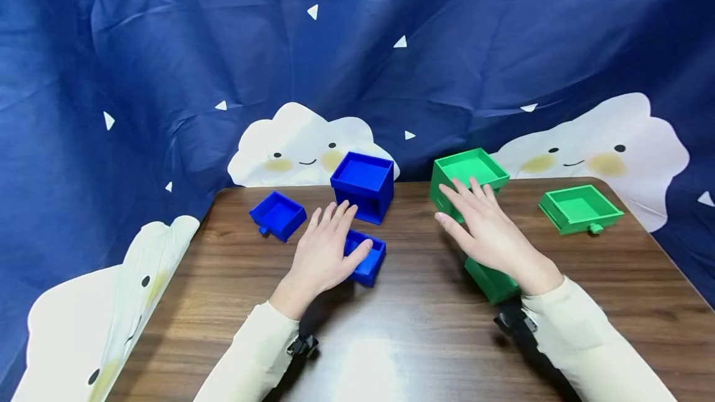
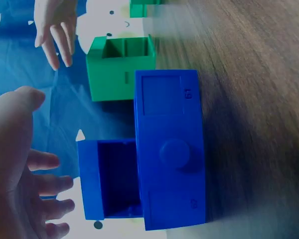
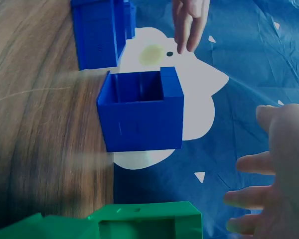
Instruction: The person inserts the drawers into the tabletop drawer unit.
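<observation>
While both hands — left hand [image 1: 323, 252], right hand [image 1: 485, 228] — hover spread, empty, the blue drawer [image 1: 365, 257] at six o'clock looks light, rigid — grip its side walls.

Matt plastic drawers [image 1: 365, 257], wood-grain table [image 1: 424, 340]

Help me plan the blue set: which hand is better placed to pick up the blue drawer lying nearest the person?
Left. The left hand hovers over that blue drawer, open; the right hand hovers by the green cabinet.
</observation>
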A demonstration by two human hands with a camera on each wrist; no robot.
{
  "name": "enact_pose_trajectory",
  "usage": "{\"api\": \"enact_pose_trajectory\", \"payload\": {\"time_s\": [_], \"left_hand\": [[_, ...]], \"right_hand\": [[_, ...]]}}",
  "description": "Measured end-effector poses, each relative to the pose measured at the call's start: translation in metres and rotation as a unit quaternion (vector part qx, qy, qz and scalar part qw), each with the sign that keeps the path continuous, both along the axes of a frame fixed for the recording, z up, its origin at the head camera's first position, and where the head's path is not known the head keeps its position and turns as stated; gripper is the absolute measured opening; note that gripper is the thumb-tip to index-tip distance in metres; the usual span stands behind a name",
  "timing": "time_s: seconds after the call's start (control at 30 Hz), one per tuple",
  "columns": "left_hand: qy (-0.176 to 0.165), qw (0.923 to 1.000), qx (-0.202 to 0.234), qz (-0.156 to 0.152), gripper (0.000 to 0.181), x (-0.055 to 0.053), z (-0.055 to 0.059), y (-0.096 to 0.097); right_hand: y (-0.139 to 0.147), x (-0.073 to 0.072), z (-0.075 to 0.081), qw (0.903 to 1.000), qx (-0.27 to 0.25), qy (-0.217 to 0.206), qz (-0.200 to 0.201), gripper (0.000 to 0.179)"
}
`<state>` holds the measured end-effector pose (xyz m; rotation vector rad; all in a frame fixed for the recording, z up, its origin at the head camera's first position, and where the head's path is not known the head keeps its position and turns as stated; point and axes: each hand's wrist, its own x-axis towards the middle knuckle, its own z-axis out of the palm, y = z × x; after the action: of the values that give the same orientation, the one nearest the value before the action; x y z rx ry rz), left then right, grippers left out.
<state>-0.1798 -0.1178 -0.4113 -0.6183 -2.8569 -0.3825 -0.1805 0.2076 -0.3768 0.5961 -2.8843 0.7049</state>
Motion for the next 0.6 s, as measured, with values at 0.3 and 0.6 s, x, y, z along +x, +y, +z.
{"api": "enact_pose_trajectory", "payload": {"time_s": [0.3,0.6], "left_hand": [[0.026,0.9979,0.060,0.005,0.067,0.013,0.003,-0.016],[0.029,0.9951,0.088,0.033,0.056,0.023,0.004,-0.030]], "right_hand": [[-0.008,-0.011,0.001,0.9960,-0.079,0.038,-0.014,0.054],[-0.017,-0.022,0.001,0.9881,-0.122,0.091,-0.026,0.038]]}}
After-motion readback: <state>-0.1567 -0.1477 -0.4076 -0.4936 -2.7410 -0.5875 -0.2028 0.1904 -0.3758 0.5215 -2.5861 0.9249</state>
